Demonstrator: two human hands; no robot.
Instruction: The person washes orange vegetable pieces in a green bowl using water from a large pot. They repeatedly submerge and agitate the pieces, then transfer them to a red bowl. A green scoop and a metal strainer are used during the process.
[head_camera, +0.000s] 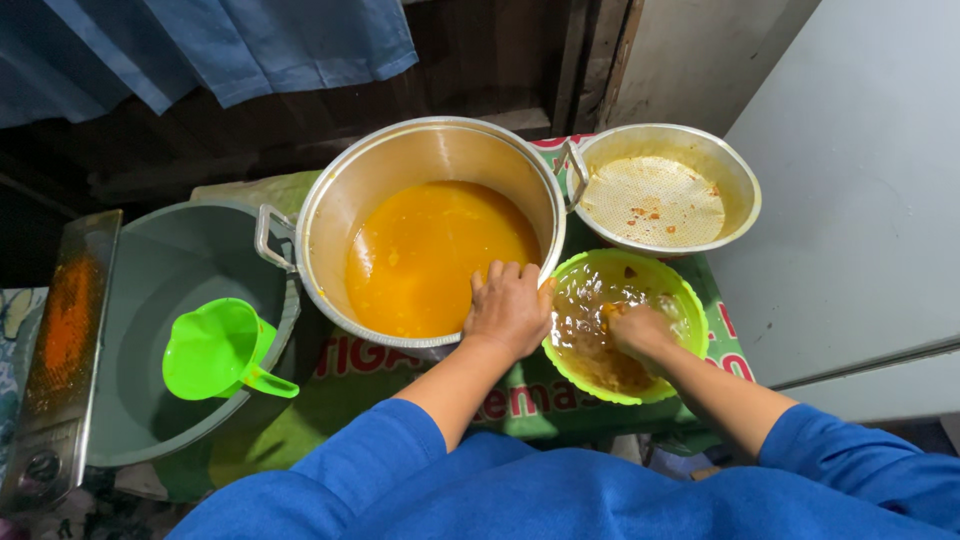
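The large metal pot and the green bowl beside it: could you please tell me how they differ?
The large metal pot is silver with side handles; the green bowl is plastic, smaller and has no visible handles. The pot holds smooth orange liquid, the bowl a brownish pulpy mix. The left hand rests on the pot's rim, while the right hand is inside the bowl. Both are round and stand upright.
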